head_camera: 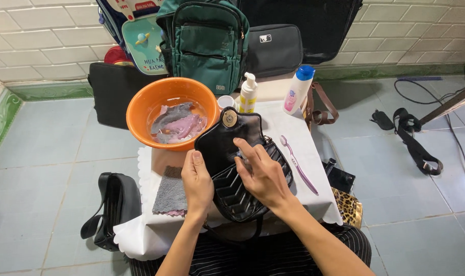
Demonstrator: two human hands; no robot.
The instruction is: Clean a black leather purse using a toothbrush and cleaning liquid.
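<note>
A black quilted handbag [227,191] with a round metal clasp lies on the small table covered by a white cloth [294,128]. My left hand [196,181] rests flat on the bag's left edge and steadies it. My right hand [260,171] presses its fingers on the bag's flap, with something small and pale under the fingertips that I cannot make out. A purple toothbrush [299,164] lies just right of the bag. A grey cloth [171,193] lies to the left of my left hand.
An orange basin [140,110] with water and soaked cloths stands at the table's back left. A pump bottle [248,93] and a white bottle with a blue cap [298,89] stand behind the bag. A green backpack [207,43] and black bags line the wall; another black bag [115,207] lies on the floor.
</note>
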